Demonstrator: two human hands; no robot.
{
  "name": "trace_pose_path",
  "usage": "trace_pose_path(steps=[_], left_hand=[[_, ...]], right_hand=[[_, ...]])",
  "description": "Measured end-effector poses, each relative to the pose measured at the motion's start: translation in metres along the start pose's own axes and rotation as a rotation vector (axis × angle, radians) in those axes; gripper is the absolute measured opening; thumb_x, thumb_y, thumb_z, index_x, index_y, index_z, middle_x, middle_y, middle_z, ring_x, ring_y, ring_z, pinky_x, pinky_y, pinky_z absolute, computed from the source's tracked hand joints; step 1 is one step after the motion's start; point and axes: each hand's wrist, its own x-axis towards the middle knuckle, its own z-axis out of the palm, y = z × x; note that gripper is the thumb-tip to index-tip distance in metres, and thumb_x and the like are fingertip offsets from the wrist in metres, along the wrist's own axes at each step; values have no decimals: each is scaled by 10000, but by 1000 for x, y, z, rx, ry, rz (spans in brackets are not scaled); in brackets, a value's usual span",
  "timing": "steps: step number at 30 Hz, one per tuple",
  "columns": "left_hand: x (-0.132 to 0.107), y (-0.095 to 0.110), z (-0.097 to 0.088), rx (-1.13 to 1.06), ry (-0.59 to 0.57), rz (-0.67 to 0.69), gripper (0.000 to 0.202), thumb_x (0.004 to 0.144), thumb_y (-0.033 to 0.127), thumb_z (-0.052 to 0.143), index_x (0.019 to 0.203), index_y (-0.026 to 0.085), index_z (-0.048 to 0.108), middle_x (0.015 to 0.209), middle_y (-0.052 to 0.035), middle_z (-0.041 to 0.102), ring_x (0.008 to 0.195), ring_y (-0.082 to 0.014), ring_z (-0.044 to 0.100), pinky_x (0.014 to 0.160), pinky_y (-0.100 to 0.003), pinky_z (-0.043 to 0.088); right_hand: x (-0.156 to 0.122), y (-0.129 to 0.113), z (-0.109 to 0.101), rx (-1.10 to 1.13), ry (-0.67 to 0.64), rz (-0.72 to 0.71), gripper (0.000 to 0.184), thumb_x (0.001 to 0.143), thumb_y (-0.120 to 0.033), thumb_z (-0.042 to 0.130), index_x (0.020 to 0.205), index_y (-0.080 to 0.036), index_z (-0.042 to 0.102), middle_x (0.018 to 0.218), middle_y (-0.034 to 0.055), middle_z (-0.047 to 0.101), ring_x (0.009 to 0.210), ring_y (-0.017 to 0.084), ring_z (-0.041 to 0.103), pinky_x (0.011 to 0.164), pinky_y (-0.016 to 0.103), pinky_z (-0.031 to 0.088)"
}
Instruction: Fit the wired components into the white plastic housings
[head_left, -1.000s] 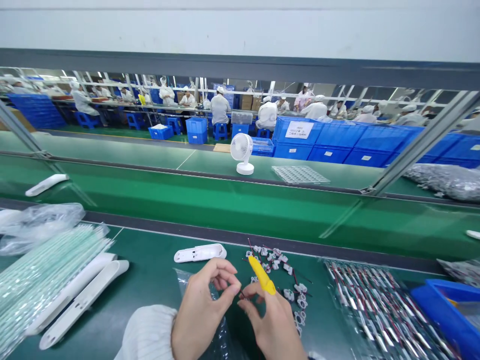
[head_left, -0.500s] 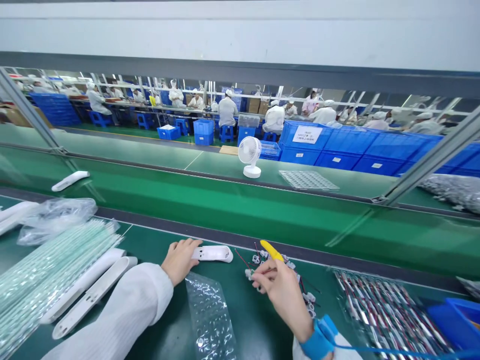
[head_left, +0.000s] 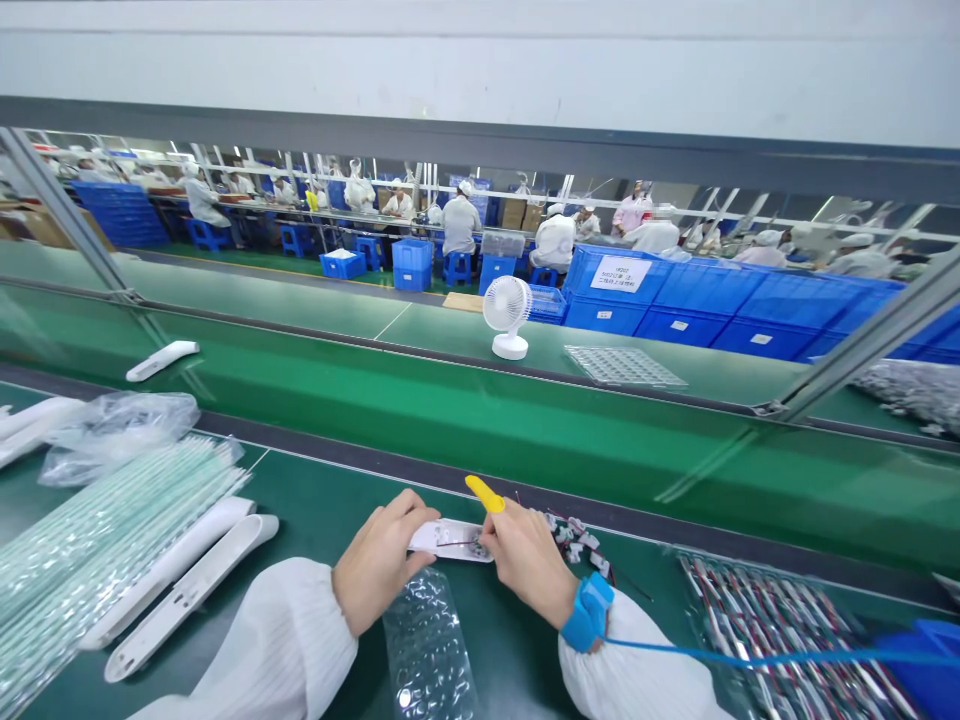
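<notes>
A hand could pass over the bare green worktop (head_left: 311, 500) between the 2 white casings (head_left: 191, 598) and the left hand (head_left: 382, 550), though the green barrier (head_left: 450, 410) bounded the far side. Between the 2 forearms, clear bubble wrap (head_left: 427, 645) lay flat, with a free strip to its right. Small wired parts (head_left: 577, 540) crowded just beyond the right hand (head_left: 529, 555). Farther right, a blue cord (head_left: 754, 663) crossed the way to the wired-piece pack (head_left: 780, 620).

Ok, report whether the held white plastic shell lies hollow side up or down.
Hollow side up: the white plastic shell shows its inside and a thin dark wire.
</notes>
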Motion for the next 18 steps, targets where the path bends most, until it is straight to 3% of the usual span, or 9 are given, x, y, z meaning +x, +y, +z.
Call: trace_pose_path(steps=[8,14,18], left_hand=[[-1,6,-1,19,-10,-29,272,733,138,548,992,216,581,959,-24,526,819,-185,525,759,-310,403],[-6,11,3,25,6,-44,280,745,120,511,1012,193,553,972,-36,514,841,-186,531,754,-301,408],[-11,14,4,30,10,-54,285,742,95,490,1005,193,543,966,-39,508,854,-185,536,744,-291,410]], right_hand=[[-4,2,11,-207,84,-156,217,712,8,406,727,-162,540,705,48,520,662,170,483,497,263,324],[-12,-4,35,-240,232,-41,197,798,-63,377,727,-163,531,695,74,541,686,203,512,528,286,370],[-16,-6,34,-195,222,-7,180,778,-58,432,692,-171,542,673,44,567,619,166,533,532,269,374]])
